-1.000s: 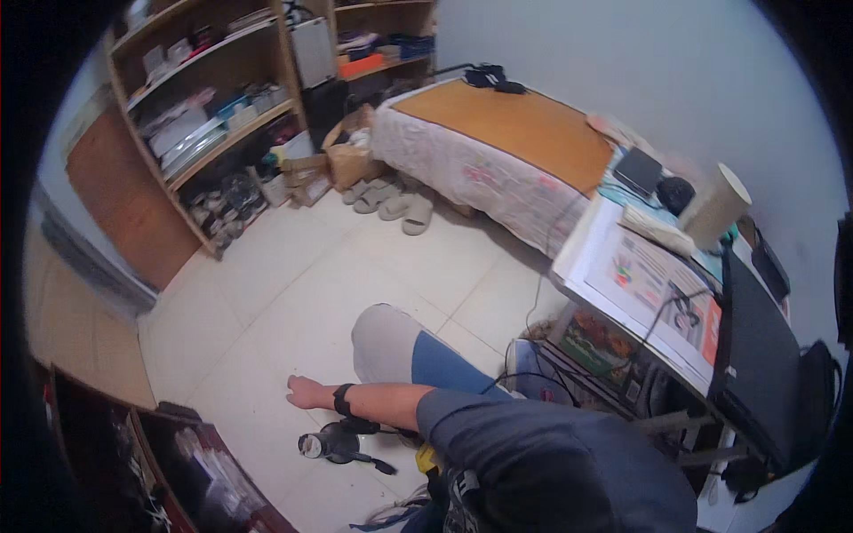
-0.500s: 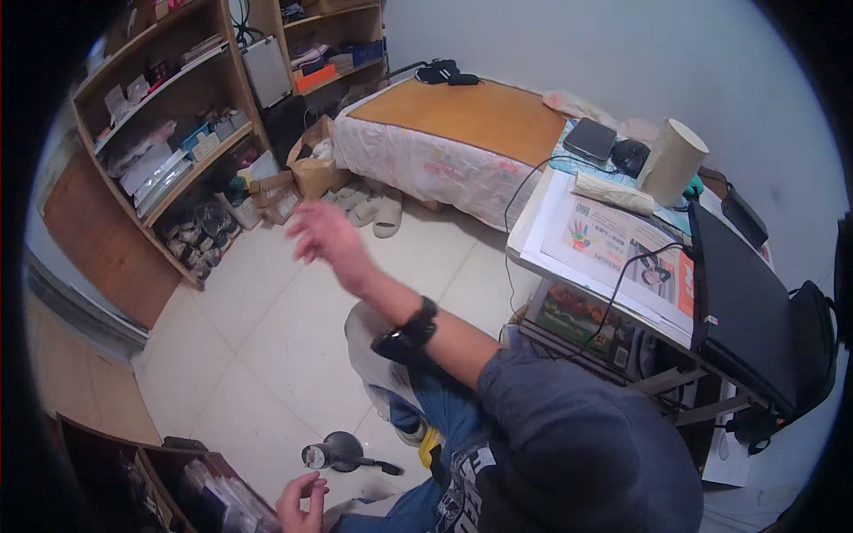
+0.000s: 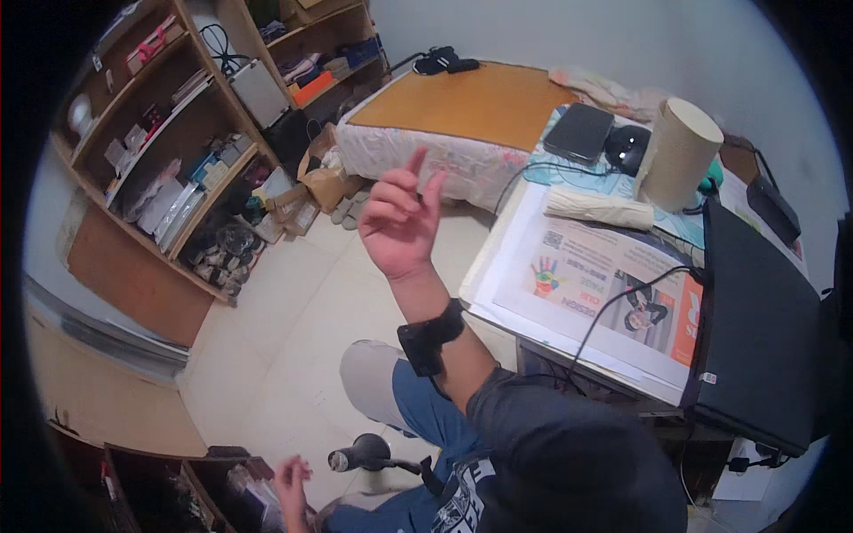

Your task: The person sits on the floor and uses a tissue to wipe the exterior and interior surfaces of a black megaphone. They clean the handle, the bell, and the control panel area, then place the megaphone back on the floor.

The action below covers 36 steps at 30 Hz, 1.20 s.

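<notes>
My right hand [image 3: 400,222] is raised in mid-air beside the left edge of the desk [image 3: 493,306]. Its index finger and thumb stand up apart, the other fingers curl loosely, and it holds nothing. A black band with a dark block [image 3: 431,342] is strapped round that wrist. Low at the left, my left hand [image 3: 291,484] hangs above my thigh, fingers parted, with no object in it. Just right of it, lower down, is a dark round-headed object with a short cylinder [image 3: 360,453] and a black strap or handle; its exact kind I cannot make out.
On the desk lie a printed colour sheet [image 3: 573,280], a cream rolled bundle [image 3: 600,210], a black flat device [image 3: 579,133], an upright beige roll [image 3: 689,151] and a large black panel [image 3: 760,329] with cables. Beyond stand a bed [image 3: 462,102] and wooden shelves [image 3: 218,191].
My right hand has swung to the right, toward the desk, and its index finger now points up. The view has shifted toward the desk. My left hand's fingers have spread a little.
</notes>
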{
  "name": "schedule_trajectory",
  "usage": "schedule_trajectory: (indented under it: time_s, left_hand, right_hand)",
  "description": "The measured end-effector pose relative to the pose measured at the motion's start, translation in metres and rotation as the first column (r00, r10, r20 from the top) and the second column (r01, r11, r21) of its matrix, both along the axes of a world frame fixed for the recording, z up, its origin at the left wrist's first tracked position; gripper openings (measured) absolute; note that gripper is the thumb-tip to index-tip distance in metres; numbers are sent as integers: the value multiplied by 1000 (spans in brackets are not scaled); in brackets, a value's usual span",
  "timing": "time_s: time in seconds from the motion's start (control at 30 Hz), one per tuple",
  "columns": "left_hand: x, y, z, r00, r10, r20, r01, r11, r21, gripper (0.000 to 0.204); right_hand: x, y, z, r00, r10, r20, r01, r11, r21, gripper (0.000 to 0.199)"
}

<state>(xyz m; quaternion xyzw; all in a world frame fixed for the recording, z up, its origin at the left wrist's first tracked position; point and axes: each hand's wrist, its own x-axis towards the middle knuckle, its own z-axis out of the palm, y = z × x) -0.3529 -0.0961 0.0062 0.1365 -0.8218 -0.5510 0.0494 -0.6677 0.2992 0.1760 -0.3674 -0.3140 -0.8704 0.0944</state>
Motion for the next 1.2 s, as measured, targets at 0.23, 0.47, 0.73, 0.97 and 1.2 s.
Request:
schedule_trajectory:
  time_s: [0.23,0.47,0.73,0.97,1.2]
  left_hand:
    - [-116,131,102,945,-259,-202,204,945,-255,17]
    - [-128,194,71,911,-361,-202,296,910,-290,17]
    - [-74,167,-5,970,-244,-20,242,968,-66,19]
    - [-40,130,-15,996,-76,41,77,997,-15,20]
    - [-25,126,3,998,-8,58,10,999,-36,20]
  right_hand:
    - [-27,12,-58,965,53,258,-107,974,200,22]
    - [-2,49,-28,993,119,-10,-118,988,96,22]
    - [16,73,32,973,140,-186,-164,979,-121,21]
    - [5,79,33,955,171,-241,-218,959,-183,19]
    - [-4,86,22,955,177,-237,-229,949,-217,18]
